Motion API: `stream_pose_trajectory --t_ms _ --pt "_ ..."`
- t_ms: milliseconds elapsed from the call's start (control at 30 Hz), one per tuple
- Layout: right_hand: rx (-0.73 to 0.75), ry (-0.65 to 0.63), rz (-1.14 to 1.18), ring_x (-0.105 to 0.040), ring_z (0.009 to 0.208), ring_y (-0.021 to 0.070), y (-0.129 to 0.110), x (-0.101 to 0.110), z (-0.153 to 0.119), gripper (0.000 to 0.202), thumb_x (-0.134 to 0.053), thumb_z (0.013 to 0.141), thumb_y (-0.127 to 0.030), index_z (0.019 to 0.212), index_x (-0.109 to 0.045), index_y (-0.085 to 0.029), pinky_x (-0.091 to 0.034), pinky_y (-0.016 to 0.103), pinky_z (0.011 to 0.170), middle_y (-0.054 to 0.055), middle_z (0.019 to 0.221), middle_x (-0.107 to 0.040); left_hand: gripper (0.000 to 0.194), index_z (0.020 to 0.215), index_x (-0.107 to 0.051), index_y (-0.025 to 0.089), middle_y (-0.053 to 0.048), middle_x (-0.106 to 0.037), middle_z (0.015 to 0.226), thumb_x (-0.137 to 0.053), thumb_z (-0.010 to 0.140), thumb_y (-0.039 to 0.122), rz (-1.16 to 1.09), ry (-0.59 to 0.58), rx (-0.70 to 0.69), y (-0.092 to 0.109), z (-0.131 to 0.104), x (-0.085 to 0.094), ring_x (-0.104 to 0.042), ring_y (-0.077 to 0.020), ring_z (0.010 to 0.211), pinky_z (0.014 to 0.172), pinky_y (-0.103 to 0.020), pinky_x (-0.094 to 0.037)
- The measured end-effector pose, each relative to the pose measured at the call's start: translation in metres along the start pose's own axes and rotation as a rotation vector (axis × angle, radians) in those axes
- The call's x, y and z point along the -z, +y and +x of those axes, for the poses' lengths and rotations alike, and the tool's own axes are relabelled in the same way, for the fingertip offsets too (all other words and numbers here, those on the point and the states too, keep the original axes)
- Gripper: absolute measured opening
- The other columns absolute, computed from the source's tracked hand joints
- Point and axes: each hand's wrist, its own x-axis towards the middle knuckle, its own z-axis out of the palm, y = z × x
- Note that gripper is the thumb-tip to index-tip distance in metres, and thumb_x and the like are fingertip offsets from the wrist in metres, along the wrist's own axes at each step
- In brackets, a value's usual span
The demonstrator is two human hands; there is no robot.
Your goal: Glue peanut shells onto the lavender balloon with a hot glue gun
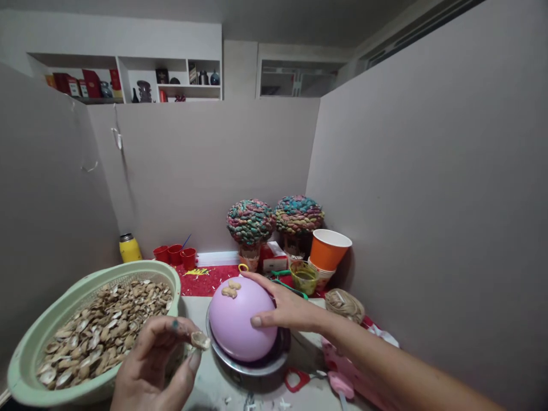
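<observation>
My left hand [160,362] pinches a half peanut shell [200,341] between thumb and fingertips, with its hollow inside showing. It is beside a pinkish-purple balloon [240,325] that rests in a round metal bowl [246,371]. My right hand [276,305] grips the balloon from its right and top side, thumb on the front and fingers reaching over the far side. A few shell pieces [231,289] are stuck together on the balloon's upper left. To the left, a pale green plastic basket [25,348] is filled with many loose shells [103,331].
Two shell-covered topiary trees [250,222] stand against the back wall. Nearby are orange paper cups [327,251], a yellowish bowl [303,278], red cups [188,260] and a yellow bottle [129,248]. Red-handled scissors [296,381], a pink glue gun [341,385] and twine [345,306] lie at right.
</observation>
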Motion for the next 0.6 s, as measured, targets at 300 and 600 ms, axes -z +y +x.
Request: stream_pose_trajectory --t_ms 300,600 --pt "0.016 -0.012 0.033 -0.041 0.134 0.0346 -0.002 -0.002 -0.01 0.112 -0.084 0.059 -0.053 0.153 -0.027 -0.026 -0.034 0.048 0.11 0.011 0.154 -0.035 0.028 0.105 -0.056 0.026 -0.001 -0.069 0.089 -0.062 0.083 0.011 0.473 -0.261 -0.426 -0.005 0.022 0.013 -0.069 -0.0148 0.084 0.077 -0.023 -0.058" --pt "0.062 -0.012 0.006 -0.038 0.136 0.0339 0.005 0.001 -0.01 0.11 -0.084 0.06 -0.053 0.152 -0.028 -0.029 -0.031 0.048 0.112 0.009 0.155 -0.034 0.036 0.117 -0.048 0.015 -0.009 -0.07 0.092 -0.059 0.084 0.007 0.68 -0.337 -0.842 -0.007 0.034 0.0 -0.07 -0.0165 0.085 0.08 -0.026 -0.058"
